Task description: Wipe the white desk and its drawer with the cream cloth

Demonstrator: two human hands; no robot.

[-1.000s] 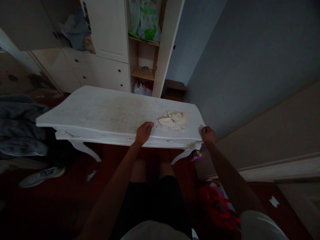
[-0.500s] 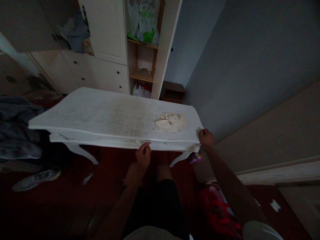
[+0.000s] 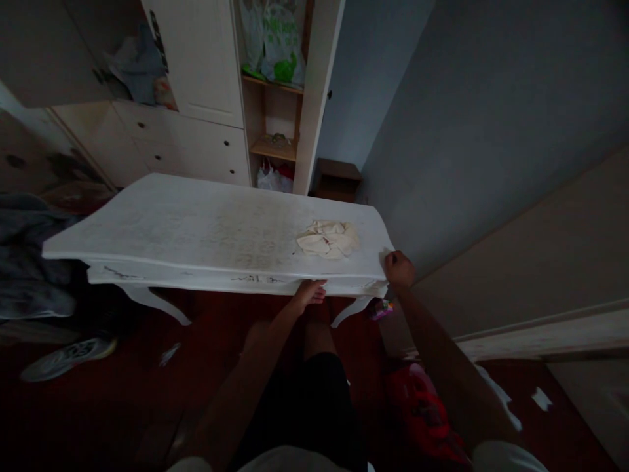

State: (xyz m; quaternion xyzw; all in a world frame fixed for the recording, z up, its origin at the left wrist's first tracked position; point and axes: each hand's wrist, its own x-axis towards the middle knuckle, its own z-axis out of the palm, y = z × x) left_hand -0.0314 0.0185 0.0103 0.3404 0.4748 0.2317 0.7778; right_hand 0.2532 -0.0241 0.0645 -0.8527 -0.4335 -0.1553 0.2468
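A long white table [image 3: 187, 226] with a drawer front and curved legs stands before me, its top smudged grey in the middle. My left hand [image 3: 310, 293] is at the drawer front, fingers closed at the spot of a small knob, which they cover. My right hand [image 3: 399, 267] is curled closed against the right end of the tabletop, gripping its edge; the fingertips are partly hidden. On the top, between and beyond my hands, lies a crumpled cream cloth [image 3: 328, 239], untouched.
Behind the table is a white wardrobe [image 3: 209, 65] with an open door and plastic bags [image 3: 282, 46] on its shelves. A grey wall [image 3: 472, 118] rises at right. A shoe [image 3: 69, 359] and a red bag [image 3: 422, 406] lie on the floor; dark clothing [image 3: 34, 249] is piled at left.
My left hand has moved right along the drawer front, from the carved middle to the knob. My right hand stays at the table's end. The view has shifted slightly.
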